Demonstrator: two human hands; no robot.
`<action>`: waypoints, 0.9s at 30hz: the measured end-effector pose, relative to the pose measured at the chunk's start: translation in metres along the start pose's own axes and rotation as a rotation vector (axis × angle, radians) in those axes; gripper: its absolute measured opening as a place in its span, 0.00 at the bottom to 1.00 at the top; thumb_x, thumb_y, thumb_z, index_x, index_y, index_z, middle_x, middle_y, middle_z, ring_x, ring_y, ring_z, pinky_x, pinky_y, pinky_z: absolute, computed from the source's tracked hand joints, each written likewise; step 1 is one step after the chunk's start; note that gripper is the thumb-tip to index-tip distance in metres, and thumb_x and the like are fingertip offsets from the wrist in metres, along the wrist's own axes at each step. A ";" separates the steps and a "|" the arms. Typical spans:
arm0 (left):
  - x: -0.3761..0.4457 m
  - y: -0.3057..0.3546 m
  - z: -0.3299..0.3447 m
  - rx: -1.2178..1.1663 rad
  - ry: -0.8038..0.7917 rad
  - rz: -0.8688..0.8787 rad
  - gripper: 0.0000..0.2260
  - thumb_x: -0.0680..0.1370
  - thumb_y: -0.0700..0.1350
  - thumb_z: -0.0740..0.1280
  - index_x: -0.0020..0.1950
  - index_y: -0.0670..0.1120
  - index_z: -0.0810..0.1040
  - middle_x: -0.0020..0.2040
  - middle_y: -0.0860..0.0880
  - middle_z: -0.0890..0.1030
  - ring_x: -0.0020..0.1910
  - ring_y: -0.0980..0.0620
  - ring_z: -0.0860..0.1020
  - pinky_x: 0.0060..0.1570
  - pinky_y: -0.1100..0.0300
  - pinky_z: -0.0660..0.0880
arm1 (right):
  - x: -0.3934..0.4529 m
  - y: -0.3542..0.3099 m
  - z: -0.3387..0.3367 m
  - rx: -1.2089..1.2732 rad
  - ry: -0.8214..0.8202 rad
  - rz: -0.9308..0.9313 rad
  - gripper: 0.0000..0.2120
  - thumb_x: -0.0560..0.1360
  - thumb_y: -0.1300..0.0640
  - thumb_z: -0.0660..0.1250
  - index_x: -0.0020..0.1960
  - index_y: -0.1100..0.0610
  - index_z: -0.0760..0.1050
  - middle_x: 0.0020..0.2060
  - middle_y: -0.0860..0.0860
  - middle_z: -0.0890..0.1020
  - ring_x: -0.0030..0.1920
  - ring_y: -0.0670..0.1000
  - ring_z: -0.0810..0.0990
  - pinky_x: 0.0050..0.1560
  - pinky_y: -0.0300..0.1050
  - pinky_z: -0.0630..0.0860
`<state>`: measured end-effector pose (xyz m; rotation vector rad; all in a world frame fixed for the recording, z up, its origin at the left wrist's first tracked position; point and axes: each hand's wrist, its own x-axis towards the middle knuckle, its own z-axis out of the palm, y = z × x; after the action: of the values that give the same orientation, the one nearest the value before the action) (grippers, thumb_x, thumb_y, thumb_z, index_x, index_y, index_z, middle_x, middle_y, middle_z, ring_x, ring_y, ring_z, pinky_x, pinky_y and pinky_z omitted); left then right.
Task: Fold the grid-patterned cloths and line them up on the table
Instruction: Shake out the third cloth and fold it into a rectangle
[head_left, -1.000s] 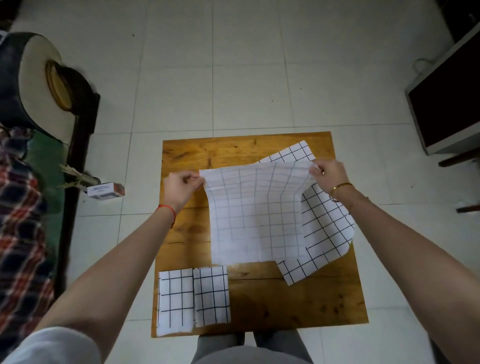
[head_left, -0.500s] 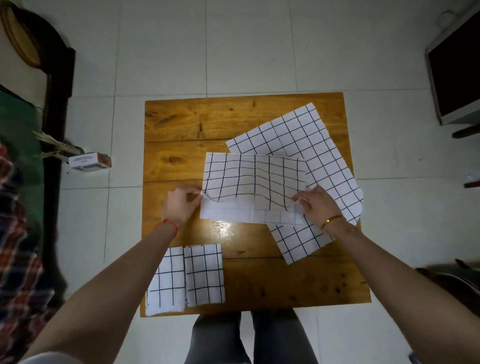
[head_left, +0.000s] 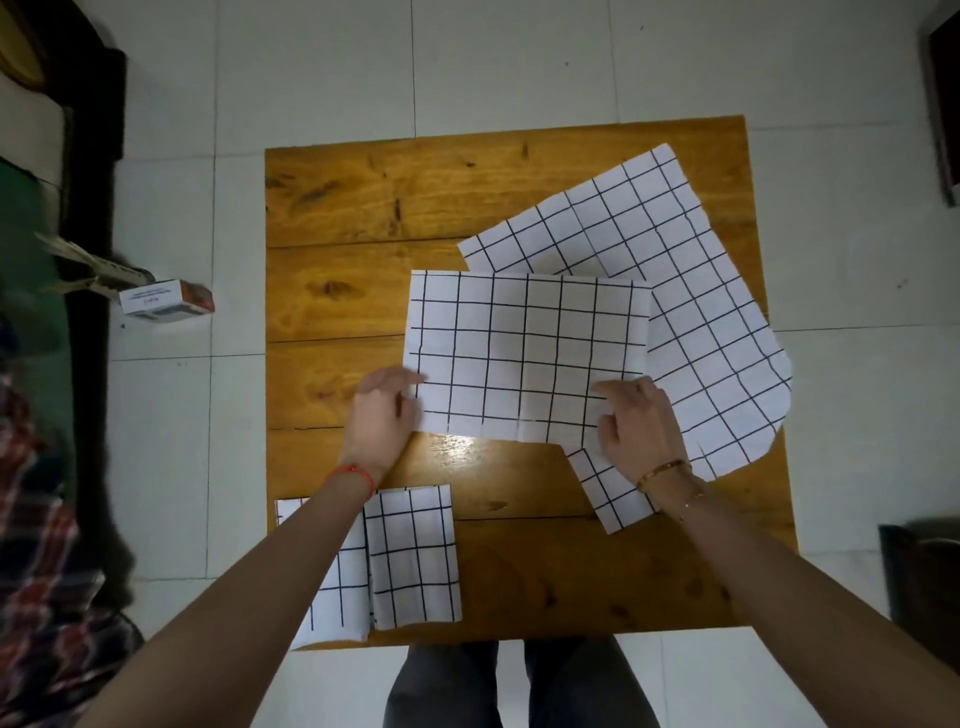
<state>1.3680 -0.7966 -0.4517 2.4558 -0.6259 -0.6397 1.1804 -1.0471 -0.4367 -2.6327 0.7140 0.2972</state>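
On the table (head_left: 363, 208) — both hands flat on folded cloth (head_left: 524, 353).

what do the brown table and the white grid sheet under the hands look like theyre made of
Brown table: wood planks with a glossy varnish, going by the grain, knots, seams and a glare spot.
White black-grid sheet: thin cloth, though it lies flat with crisp edges and creases, so it could pass for paper. Matte, no shine.

Both hands flat on folded cloth (head_left: 524, 358), wooden table (head_left: 363, 197), two folded cloths (head_left: 410, 556) near edge
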 end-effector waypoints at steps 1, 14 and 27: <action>0.004 0.005 0.003 0.009 0.015 0.030 0.17 0.76 0.34 0.60 0.60 0.47 0.79 0.60 0.47 0.78 0.62 0.47 0.73 0.64 0.52 0.71 | 0.009 -0.005 0.003 0.005 0.027 -0.019 0.23 0.72 0.54 0.49 0.58 0.60 0.76 0.50 0.56 0.82 0.52 0.57 0.74 0.51 0.50 0.75; 0.095 0.039 0.026 0.479 -0.086 0.055 0.31 0.80 0.47 0.59 0.79 0.45 0.48 0.79 0.47 0.48 0.78 0.44 0.47 0.76 0.45 0.49 | 0.139 -0.114 0.028 -0.199 -0.124 -0.195 0.28 0.80 0.53 0.54 0.77 0.58 0.51 0.76 0.53 0.55 0.75 0.60 0.52 0.73 0.59 0.54; 0.108 0.031 0.019 0.609 -0.243 -0.013 0.35 0.81 0.56 0.56 0.78 0.47 0.39 0.79 0.51 0.38 0.77 0.43 0.38 0.74 0.39 0.43 | 0.152 -0.094 0.042 -0.269 -0.126 -0.154 0.27 0.81 0.52 0.51 0.77 0.58 0.50 0.77 0.53 0.55 0.76 0.58 0.50 0.74 0.62 0.48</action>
<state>1.4331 -0.8858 -0.4808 2.9600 -1.0238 -0.8602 1.3538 -1.0216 -0.4905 -2.8696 0.4544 0.5417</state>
